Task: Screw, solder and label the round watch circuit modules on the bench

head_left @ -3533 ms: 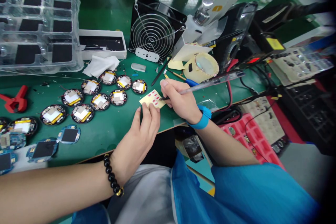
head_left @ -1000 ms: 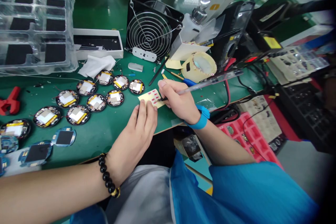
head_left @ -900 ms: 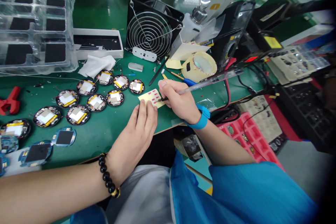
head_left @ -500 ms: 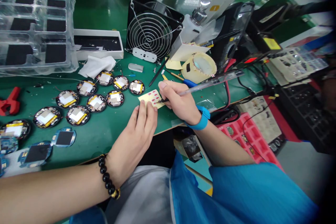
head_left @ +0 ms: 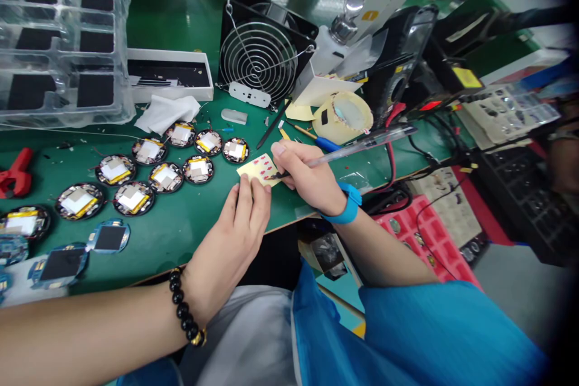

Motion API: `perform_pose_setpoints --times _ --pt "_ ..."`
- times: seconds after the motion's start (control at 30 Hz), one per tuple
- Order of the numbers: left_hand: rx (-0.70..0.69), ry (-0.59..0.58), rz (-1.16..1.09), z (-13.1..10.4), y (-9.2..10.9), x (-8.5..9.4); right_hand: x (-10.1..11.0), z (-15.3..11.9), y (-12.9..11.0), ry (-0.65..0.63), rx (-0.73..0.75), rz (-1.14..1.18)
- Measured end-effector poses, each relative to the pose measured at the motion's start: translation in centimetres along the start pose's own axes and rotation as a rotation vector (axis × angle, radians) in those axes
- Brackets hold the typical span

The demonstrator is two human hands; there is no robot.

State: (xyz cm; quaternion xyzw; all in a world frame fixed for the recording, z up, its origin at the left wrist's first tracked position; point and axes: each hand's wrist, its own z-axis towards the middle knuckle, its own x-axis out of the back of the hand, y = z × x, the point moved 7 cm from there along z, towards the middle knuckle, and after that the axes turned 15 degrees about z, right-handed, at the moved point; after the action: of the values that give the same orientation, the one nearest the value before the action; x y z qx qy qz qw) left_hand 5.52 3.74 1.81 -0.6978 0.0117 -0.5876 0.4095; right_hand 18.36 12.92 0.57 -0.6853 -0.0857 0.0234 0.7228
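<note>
A small pale yellow sheet with red arrow marks [head_left: 253, 170] lies near the front edge of the green table. The outstretched fingertips of my left hand [head_left: 239, 223] rest on its near edge; the thumb is hidden. Closed around a clear-barrelled pen [head_left: 362, 146], my right hand [head_left: 305, 175] keeps the dark tip against the sheet's right part, by the arrows. Left of the sheet sit several round black assemblies, the closest being a round module with a white and yellow top [head_left: 236, 149].
Behind stand a fan with a wire grille [head_left: 257, 63], a white bottle [head_left: 329, 48] and a tape roll [head_left: 344, 117]. A clear plastic tray [head_left: 122, 72], a red clamp [head_left: 17, 174] and blue circuit boards [head_left: 108, 236] are at left. Cables and a pink tray [head_left: 434, 235] lie right.
The pen tip has shifted slightly left over the sheet, and the sheet has moved a touch. Both hands keep almost the same pose.
</note>
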Motion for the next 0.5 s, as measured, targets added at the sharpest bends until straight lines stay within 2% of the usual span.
perform_pose_setpoints --times 0.5 --pt "0.002 -0.006 -0.074 0.04 -0.15 0.09 -0.10 0.02 -0.06 0.001 -0.017 -0.030"
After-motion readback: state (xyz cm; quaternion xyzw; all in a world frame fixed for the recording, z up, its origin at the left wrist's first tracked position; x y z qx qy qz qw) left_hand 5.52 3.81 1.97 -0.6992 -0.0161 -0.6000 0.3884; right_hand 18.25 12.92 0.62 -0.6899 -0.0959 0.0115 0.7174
